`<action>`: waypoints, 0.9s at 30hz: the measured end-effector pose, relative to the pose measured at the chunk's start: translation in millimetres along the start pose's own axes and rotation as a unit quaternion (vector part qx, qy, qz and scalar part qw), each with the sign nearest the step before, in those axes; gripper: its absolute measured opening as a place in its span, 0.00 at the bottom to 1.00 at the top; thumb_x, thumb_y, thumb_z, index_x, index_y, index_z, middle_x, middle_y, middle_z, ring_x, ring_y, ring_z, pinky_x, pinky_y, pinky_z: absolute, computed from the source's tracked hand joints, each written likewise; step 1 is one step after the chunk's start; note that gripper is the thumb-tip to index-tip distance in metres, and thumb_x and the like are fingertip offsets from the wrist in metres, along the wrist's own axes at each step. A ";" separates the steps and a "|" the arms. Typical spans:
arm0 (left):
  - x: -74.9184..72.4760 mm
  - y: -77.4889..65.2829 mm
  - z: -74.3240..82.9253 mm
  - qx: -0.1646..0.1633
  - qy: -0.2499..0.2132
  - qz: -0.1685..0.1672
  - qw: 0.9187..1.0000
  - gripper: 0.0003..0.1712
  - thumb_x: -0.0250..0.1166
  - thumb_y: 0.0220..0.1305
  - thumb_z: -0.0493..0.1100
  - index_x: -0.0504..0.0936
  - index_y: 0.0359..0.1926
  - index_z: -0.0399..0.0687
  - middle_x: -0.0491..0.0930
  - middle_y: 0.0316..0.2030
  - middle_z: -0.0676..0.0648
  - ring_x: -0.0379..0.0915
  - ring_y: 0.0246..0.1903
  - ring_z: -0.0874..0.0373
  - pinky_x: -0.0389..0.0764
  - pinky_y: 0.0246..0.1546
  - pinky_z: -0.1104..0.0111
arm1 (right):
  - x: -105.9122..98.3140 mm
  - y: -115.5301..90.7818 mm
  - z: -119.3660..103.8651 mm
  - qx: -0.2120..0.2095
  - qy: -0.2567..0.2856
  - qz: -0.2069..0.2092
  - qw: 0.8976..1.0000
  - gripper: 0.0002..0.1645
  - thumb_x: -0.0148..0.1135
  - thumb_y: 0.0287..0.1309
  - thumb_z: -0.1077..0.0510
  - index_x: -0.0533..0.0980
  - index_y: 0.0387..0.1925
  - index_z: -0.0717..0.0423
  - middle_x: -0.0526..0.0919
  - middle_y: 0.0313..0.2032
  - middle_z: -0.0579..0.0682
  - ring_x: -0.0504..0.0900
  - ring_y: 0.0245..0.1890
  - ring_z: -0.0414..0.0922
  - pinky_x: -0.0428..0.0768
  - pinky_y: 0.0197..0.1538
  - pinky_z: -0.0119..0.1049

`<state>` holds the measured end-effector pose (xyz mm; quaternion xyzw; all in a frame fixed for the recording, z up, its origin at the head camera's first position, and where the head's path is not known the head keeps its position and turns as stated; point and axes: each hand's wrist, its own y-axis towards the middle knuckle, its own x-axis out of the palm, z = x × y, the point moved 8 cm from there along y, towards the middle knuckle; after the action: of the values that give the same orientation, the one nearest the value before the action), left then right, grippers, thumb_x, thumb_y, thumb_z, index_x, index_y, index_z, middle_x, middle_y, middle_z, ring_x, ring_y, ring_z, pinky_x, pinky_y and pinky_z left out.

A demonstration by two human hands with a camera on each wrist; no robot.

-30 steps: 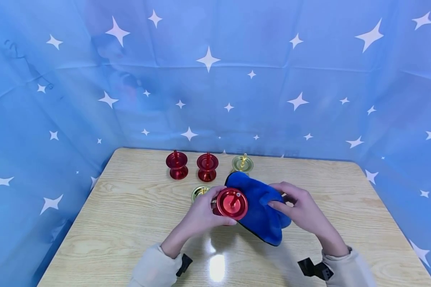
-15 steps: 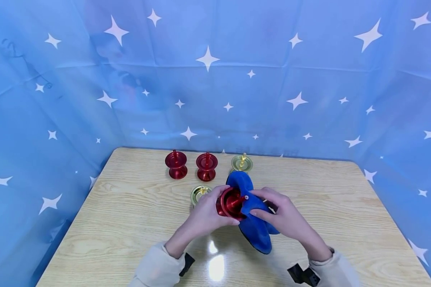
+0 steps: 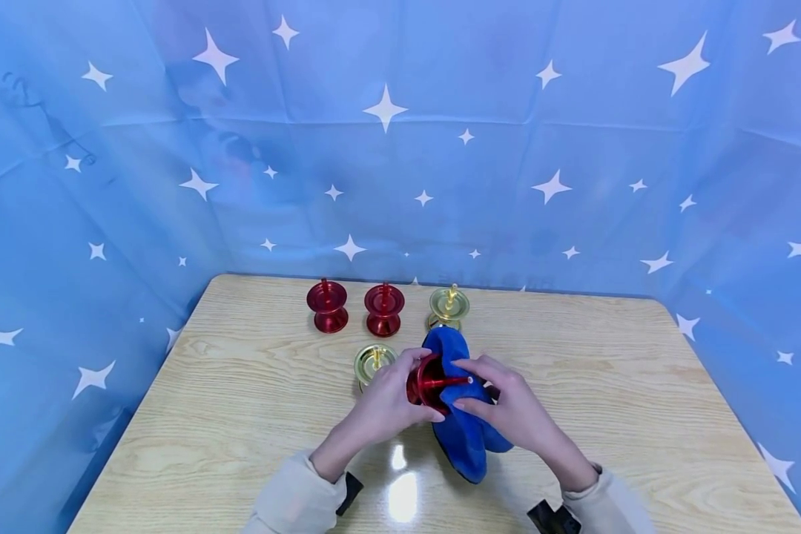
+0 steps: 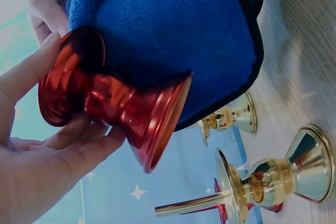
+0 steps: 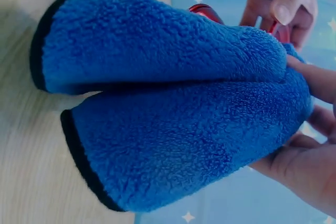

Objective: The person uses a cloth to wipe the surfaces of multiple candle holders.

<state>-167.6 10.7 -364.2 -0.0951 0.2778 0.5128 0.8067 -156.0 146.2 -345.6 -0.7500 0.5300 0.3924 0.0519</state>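
My left hand [image 3: 389,397] grips a shiny red metal candle holder [image 4: 113,95] by its waist and dish. The holder is tilted, its dish and centre spike facing right toward my right hand [image 3: 507,404]. That hand pinches a plush blue cloth [image 5: 184,103] with black edging, pressing it against the rim of the dish. The cloth hangs down in folds below both hands and hides part of the dish. Just left of the held holder, behind my left hand, a gold candle holder [image 3: 372,363] stands on the table.
At the back of the wooden table [image 3: 207,415] stand a red candle holder [image 3: 328,304], another red candle holder [image 3: 383,308] and a gold candle holder [image 3: 449,305]. A blue curtain with white stars [image 3: 400,163] hangs behind the table.
My right hand has moved left with the blue cloth, bringing it onto the dish. The red candle holder has tipped so its dish and spike point right.
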 end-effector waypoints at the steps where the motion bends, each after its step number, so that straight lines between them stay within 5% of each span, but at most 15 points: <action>1: 0.9 -0.3 0.4 0.003 0.001 -0.002 1.000 0.45 0.75 0.42 0.42 0.63 0.60 0.38 0.75 0.50 0.42 0.72 0.47 0.52 0.74 0.48 0.63 | 0.8 -0.4 0.7 -0.001 -0.004 0.004 1.000 0.26 0.71 0.42 0.65 0.76 0.48 0.62 0.75 0.31 0.44 0.69 0.26 0.37 0.70 0.23 0.28; 11: 6.2 -0.5 1.5 0.035 0.035 0.007 0.999 0.43 0.75 0.43 0.42 0.65 0.59 0.36 0.75 0.50 0.41 0.73 0.42 0.54 0.75 0.39 0.70 | 11.8 1.1 3.0 0.017 -0.004 0.013 1.000 0.21 0.69 0.42 0.70 0.77 0.42 0.60 0.79 0.38 0.48 0.77 0.38 0.46 0.79 0.38 0.34; 21: 6.1 -0.1 6.1 0.038 0.077 -0.001 0.996 0.43 0.74 0.44 0.46 0.66 0.60 0.34 0.71 0.55 0.39 0.69 0.53 0.49 0.71 0.52 0.60 | 15.2 0.6 10.6 0.035 0.072 0.007 0.997 0.16 0.67 0.47 0.68 0.77 0.41 0.56 0.78 0.38 0.48 0.76 0.37 0.44 0.78 0.37 0.32; 27: 5.2 -0.1 10.9 0.044 0.122 -0.004 0.992 0.44 0.74 0.44 0.50 0.67 0.59 0.34 0.74 0.52 0.40 0.71 0.50 0.49 0.73 0.50 0.59 | 16.6 -0.9 18.5 0.071 0.139 -0.010 0.988 0.13 0.65 0.50 0.65 0.77 0.41 0.55 0.77 0.35 0.48 0.73 0.36 0.42 0.77 0.32 0.33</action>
<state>-162.1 19.4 -358.0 -0.1227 0.3956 0.4812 0.7726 -162.9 143.2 -369.3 -0.7970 0.5510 0.2450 0.0343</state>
